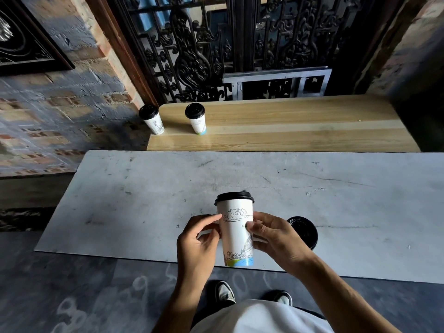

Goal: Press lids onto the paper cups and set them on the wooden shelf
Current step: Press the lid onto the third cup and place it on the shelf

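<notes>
A tall white paper cup [236, 234] with line drawings and a black lid [234, 197] on top is held upright over the near edge of the grey table [144, 200]. My left hand [198, 239] touches its left side with the fingertips, and my right hand [274, 236] grips its right side. Another black lid [306, 230] shows on the table just behind my right hand; whether a cup is beneath it is hidden. Two lidded cups [151, 119] [196, 118] stand at the left end of the wooden shelf [300, 126].
The shelf runs along a dark carved screen [216, 44] with a metal frame [276, 84] leaning on it. A brick wall [60, 111] is at the left. My shoes [224, 292] are on the dark floor below the table edge.
</notes>
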`<state>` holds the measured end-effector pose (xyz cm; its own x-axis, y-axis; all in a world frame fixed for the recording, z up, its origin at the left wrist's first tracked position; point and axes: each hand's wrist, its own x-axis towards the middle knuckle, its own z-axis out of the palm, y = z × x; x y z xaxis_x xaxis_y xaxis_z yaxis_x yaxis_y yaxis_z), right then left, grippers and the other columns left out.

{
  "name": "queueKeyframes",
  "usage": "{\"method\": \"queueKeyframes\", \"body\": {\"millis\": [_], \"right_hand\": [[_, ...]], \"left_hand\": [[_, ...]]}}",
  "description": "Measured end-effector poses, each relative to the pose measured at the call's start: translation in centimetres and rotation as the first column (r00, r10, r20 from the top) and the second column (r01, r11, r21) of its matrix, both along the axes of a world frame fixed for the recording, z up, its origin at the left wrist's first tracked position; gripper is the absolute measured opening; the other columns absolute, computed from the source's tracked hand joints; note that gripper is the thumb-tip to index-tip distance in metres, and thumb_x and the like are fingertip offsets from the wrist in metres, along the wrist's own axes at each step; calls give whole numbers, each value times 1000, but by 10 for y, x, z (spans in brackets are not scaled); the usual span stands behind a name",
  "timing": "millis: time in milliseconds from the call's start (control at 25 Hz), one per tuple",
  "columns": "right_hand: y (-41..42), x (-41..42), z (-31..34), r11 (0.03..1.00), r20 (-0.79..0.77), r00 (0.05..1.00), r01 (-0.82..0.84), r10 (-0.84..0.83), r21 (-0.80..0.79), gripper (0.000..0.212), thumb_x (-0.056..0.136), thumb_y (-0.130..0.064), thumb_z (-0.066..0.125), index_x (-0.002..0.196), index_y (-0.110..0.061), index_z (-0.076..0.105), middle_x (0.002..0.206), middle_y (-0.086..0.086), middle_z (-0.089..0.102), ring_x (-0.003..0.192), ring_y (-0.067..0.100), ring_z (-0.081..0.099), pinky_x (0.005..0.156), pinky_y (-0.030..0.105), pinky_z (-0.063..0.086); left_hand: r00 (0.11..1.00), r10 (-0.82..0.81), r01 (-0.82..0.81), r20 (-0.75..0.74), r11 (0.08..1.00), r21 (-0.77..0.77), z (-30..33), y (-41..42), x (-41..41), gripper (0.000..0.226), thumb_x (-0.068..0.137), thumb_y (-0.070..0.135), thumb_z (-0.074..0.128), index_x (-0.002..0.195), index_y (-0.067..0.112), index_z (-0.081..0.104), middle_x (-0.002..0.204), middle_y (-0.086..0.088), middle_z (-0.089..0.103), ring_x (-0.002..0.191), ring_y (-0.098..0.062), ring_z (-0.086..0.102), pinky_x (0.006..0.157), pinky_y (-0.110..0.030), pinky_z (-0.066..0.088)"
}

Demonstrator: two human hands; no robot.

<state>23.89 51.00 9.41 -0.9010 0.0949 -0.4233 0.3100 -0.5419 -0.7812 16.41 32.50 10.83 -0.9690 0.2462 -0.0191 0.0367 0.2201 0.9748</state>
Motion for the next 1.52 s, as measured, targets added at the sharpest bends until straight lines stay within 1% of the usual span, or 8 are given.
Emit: {"method": "queueKeyframes", "body": {"millis": [240,400,560,800,960,1080,1320,1520], "right_hand": [[4,-3,-4,996,36,996,87,-86,-23,39,87,-19,68,125,-10,71,117,25,76,101,37,74,90,47,58],[9,-6,-4,993,41,993,109,-111,55,36,96,3,55,128,-8,65,118,19,77,95,30,74,81,39,61],[11,-4,-4,986,8,991,134,-135,100,37,94,9,61,127,-7,66,123,23,72,97,29,75,78,33,61],[8,-6,-5,994,-56,996,77,-73,79,57,84,-6,71,140,-6,60,135,20,68,120,40,68,104,52,53],[8,-7,2,994,-99,995,42,-32,99,41,89,-11,69,130,-6,69,127,22,73,121,44,66,105,52,51],[8,-7,1,996,-75,995,65,-60,66,52,85,-11,75,135,-6,64,127,31,69,121,49,64,109,58,48],[8,-6,-4,994,4,994,105,-105,-14,69,71,-12,86,135,-15,61,116,28,64,102,42,73,88,50,60],[12,-6,-7,993,19,993,119,-119,5,53,90,11,58,130,-22,67,106,12,68,88,24,74,76,32,60]], "left_hand": [[996,48,-52,71,997,51,3,5,3,25,92,8,74,99,31,79,106,8,77,100,-6,73,80,-21,60],[996,46,-48,80,998,30,8,11,0,20,86,24,79,102,35,75,102,11,76,92,-6,74,78,-23,61],[999,14,-14,42,1000,7,9,13,-1,27,91,9,75,107,32,75,106,3,76,92,-10,73,76,-22,59],[1000,0,-1,-21,1000,-26,9,10,-5,41,94,-9,63,104,28,79,110,3,76,96,-8,74,77,-13,55],[993,42,-48,110,997,56,6,15,-1,27,95,2,67,98,27,79,100,1,82,96,-13,77,85,-27,60],[984,-3,-19,176,992,122,6,14,2,15,90,15,77,102,23,76,100,5,82,96,-11,77,80,-18,59],[997,4,-4,80,1000,-2,2,11,0,22,91,11,76,103,29,75,103,7,78,100,-10,74,84,-29,62],[997,-75,74,-28,997,-30,4,9,-2,36,93,-7,66,103,26,77,107,11,70,97,-15,72,79,-32,63]]}}
